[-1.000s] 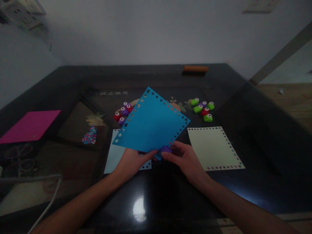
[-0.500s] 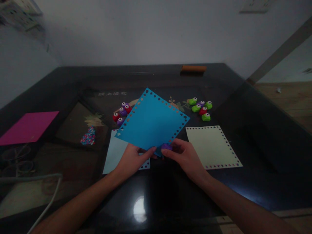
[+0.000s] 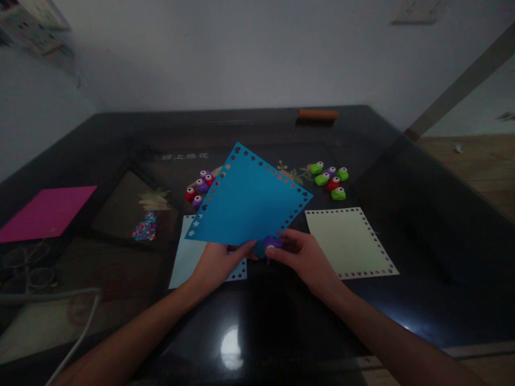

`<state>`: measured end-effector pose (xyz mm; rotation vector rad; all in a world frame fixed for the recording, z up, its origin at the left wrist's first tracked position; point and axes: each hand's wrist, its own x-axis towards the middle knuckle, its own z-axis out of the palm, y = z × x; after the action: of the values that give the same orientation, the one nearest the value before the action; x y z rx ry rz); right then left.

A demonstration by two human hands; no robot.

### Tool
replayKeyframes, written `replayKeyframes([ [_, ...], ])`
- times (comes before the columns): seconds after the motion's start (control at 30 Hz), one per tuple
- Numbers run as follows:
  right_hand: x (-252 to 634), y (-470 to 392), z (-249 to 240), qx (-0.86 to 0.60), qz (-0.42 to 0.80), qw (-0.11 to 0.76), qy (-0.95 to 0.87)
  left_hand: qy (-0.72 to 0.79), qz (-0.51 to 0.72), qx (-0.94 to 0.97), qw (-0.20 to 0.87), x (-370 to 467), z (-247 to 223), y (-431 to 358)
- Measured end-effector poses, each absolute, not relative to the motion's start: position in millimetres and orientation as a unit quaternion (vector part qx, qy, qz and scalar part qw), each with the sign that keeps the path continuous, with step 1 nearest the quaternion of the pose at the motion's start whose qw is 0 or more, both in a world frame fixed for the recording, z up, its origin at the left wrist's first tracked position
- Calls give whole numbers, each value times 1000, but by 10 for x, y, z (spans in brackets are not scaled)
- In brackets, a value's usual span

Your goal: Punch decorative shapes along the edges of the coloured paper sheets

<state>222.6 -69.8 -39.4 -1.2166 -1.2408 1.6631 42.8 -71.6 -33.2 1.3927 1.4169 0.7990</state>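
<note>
A blue sheet of paper [image 3: 253,198], turned corner-down, has small shapes punched along its two far edges and part of a side. My left hand [image 3: 225,260] pinches its near edge, thumb on top. At the near corner, my right hand [image 3: 300,249] grips a purple craft punch [image 3: 271,244] with a white round button, which sits at the paper's edge. Beneath the blue sheet lies a pale blue sheet [image 3: 185,254], partly covered. A pale cream sheet [image 3: 346,241] with punched borders lies to the right.
Several green, red and purple punches [image 3: 333,183] stand at the back right, and more punches [image 3: 201,186] at the back left. Punched-out confetti [image 3: 146,228], a pink sheet [image 3: 48,212], scissors [image 3: 32,268] and a white cable [image 3: 82,332] are on the left. A brown roll [image 3: 317,114] lies at the back.
The blue sheet has tilted slightly, its left corner dropping toward me. The purple punch has turned, so its white button now shows beside my right thumb.
</note>
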Motion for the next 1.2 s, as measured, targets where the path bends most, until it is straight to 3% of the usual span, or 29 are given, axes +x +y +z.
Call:
replayKeyframes([
  [0.83,2271,-672,-438,-456,667,344,-478,562,341,561,503,439,-399,-728],
  [1.2,2254,-699,-412,-478,596,319,-561,534,336,568,529,462,-313,-741],
])
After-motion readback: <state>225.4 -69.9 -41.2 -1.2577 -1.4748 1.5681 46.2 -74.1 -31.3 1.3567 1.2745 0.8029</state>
